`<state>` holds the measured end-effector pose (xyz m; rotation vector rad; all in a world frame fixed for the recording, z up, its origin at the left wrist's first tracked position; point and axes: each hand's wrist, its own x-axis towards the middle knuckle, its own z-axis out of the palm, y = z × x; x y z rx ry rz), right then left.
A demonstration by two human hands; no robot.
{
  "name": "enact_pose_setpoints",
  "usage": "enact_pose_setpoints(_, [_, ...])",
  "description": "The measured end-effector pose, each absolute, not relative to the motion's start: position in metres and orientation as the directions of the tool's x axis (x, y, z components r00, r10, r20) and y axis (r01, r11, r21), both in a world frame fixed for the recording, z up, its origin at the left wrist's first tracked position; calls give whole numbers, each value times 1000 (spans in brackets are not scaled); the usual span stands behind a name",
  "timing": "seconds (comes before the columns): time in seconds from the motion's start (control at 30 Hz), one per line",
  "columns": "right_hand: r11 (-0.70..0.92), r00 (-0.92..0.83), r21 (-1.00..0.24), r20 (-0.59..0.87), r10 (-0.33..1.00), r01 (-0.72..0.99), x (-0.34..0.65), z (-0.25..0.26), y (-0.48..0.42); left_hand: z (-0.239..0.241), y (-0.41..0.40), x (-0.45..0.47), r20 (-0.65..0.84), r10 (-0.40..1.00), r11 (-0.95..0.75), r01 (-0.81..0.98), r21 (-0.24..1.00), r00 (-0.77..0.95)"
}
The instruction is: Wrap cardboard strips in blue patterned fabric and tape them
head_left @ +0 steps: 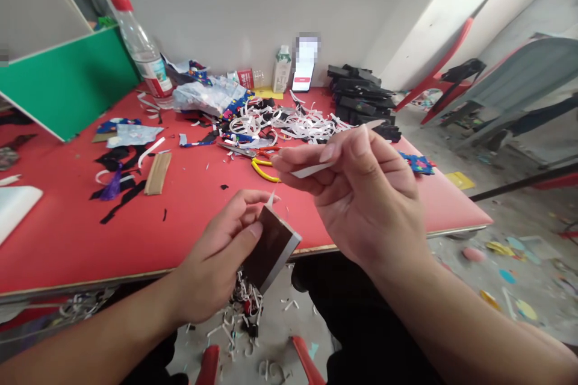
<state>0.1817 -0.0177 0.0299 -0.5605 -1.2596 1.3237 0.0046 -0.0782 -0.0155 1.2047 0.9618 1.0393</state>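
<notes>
My left hand (pixel 214 252) is closed around a dark brown, flat rectangular piece (pixel 272 248) with a pale strip along its right edge, held in front of the table's near edge. A small white point sticks up at its top corner, beside my fingers. Higher and to the right, my right hand (pixel 372 198) pinches a narrow white strip (pixel 311 171) between thumb and fingers. The strip's far end shows above the thumb. Behind the right fingertips lie scissors (pixel 262 168) with yellow and orange handles, partly hidden by that hand.
On the red table (pixel 203 174) lie a heap of white strip scraps (pixel 289 120), a stack of black pieces (pixel 361 96) and a tan block (pixel 158 173). A tall bottle (pixel 147 60), a carton-like bottle (pixel 282 69) and a phone (pixel 306 63) stand at the back. Scraps litter the floor.
</notes>
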Motion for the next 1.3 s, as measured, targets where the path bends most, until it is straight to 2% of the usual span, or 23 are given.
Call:
enact_pose_setpoints(0.1, [245,-226,-890,348,910,-384,180,27,-17,-14,-83,5,-53,948,118,-188,975,315])
enact_pose_setpoints(0.17, [241,-232,-891,346,909,-385,180,26,-17,-15,-87,7,-67,948,115,-138,984,312])
enact_pose_setpoints(0.27, [247,-207,-887,346,915,-391,182,28,-15,-12,-90,9,-53,974,59,-19,998,220])
enact_pose_setpoints(0.43, [285,-138,-841,384,913,-461,188,34,-13,5,-87,5,171,982,-179,113,977,82])
enact_pose_setpoints(0.57, [263,-217,-841,400,890,-472,191,30,-13,6,-83,-4,228,974,-228,5,974,-6])
enact_pose_setpoints(0.67, [210,-374,-937,308,875,-279,195,25,-7,1,-77,-9,234,968,-246,-136,960,-95])
enact_pose_setpoints(0.73, [220,-475,-975,186,860,16,201,22,0,2,-71,-11,252,950,-289,-212,934,-186])
enact_pose_setpoints(0.77, [236,-510,-954,111,853,187,206,22,4,3,-67,-12,257,937,-311,-234,921,-235])
enact_pose_setpoints(0.83, [270,-558,-834,-53,828,480,219,23,11,9,-61,-15,258,897,-355,-239,904,-360])
enact_pose_setpoints(0.9, [322,-614,-709,-196,765,627,233,26,15,16,-55,-19,236,851,-368,-214,905,-469])
enact_pose_setpoints(0.97, [395,-683,-645,-281,674,655,245,30,13,21,-50,-27,195,827,-348,-207,914,-528])
enact_pose_setpoints(1.03, [474,-733,-605,-295,613,639,251,33,7,24,-46,-34,168,810,-340,-216,915,-561])
enact_pose_setpoints(1.17, [632,-800,-529,-168,576,566,243,31,-11,24,-44,-39,186,788,-371,-212,904,-586])
enact_pose_setpoints(1.3, [605,-797,-616,-62,601,504,215,23,-23,19,-49,-26,215,821,-375,-215,902,-529])
